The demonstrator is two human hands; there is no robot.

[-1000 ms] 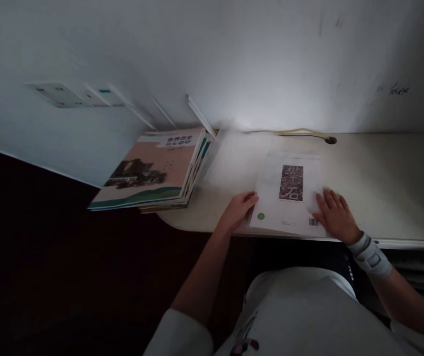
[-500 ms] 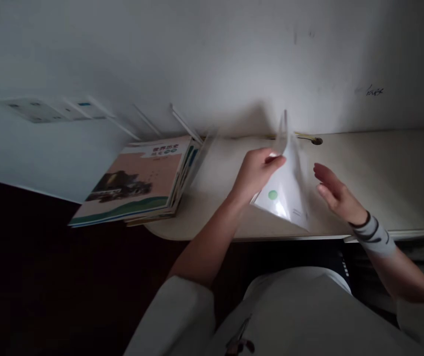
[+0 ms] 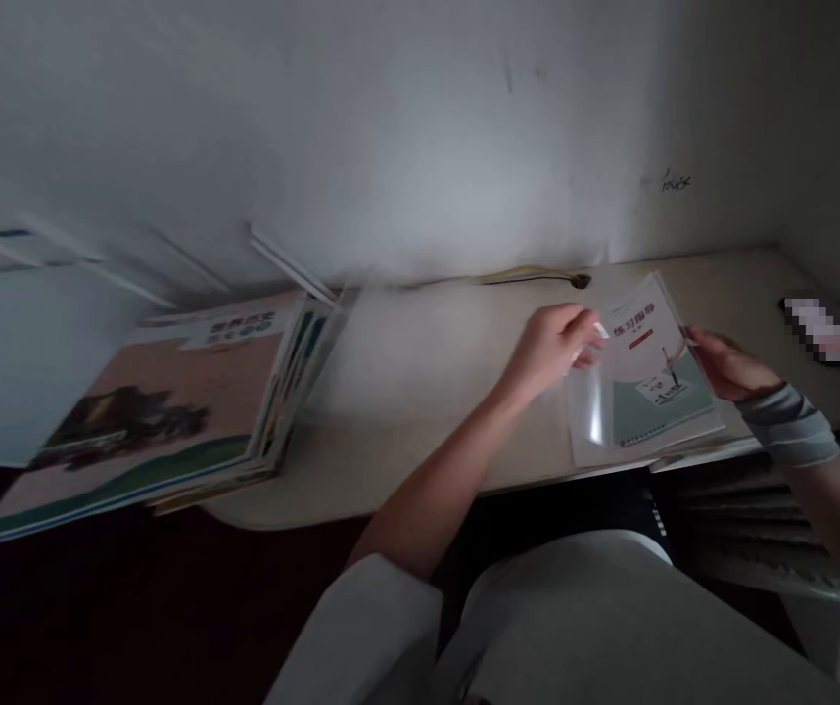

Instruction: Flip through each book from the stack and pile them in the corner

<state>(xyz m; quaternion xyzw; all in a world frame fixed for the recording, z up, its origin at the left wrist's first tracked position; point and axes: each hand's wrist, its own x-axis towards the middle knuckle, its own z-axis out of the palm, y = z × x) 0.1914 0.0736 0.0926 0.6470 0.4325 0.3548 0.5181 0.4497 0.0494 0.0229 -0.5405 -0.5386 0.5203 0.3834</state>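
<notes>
A thin booklet [image 3: 647,377] with a white and green cover and a clear plastic sleeve lies near the desk's front edge, front cover up. My left hand [image 3: 552,348] pinches its upper left corner, fingers closed on the clear cover. My right hand [image 3: 724,364] holds the booklet's right edge, fingers curled around it. A grey band [image 3: 787,426] wraps my right wrist.
A stack of large books [image 3: 163,411] with a pink cover overhangs the pale desk [image 3: 420,392] at the left. A cable hole [image 3: 580,281] and yellow cord sit by the wall. A blurred-out object [image 3: 823,330] lies at the far right. White slats [image 3: 288,259] lean against the wall.
The booklet was lying back cover up, was lifted on edge by my left hand, and now lies flipped to its front cover, further right. The view has swung to the right.
</notes>
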